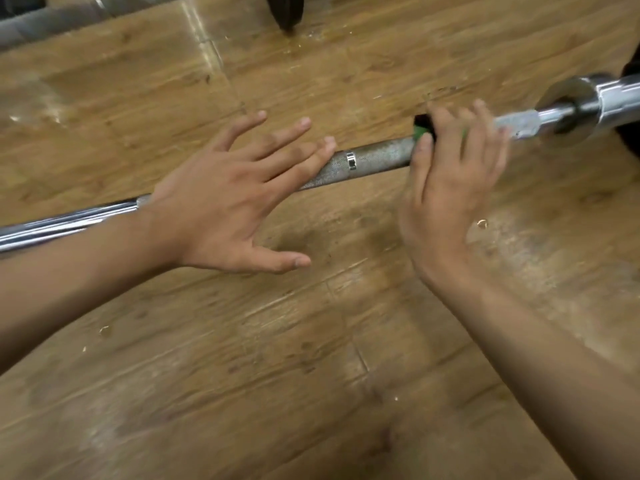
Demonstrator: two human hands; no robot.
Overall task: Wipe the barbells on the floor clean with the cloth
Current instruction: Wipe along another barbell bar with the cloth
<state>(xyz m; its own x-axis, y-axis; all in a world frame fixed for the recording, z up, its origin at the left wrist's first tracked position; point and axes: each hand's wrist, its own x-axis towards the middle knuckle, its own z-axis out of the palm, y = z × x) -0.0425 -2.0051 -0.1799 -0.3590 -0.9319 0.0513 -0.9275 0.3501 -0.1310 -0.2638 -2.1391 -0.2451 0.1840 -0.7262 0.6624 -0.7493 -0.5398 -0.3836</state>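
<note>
A steel barbell [370, 160] runs across the wooden floor from the lower left to the upper right, with a knurled grey section in the middle and a shiny collar and sleeve [588, 98] at the right. My left hand [225, 202] lies over the bar with fingers spread and straight, fingertips touching the knurled part. My right hand [450, 168] is wrapped over the bar further right, gripping a green and black cloth [420, 128] against it. Only a small edge of the cloth shows beside my fingers.
The wood-pattern floor [311, 375] carries small crumbs and scuffs. A dark weight plate [285, 10] stands at the top middle. Another dark plate edge [632, 140] shows at the far right. A grey ledge [52, 26] runs along the top left.
</note>
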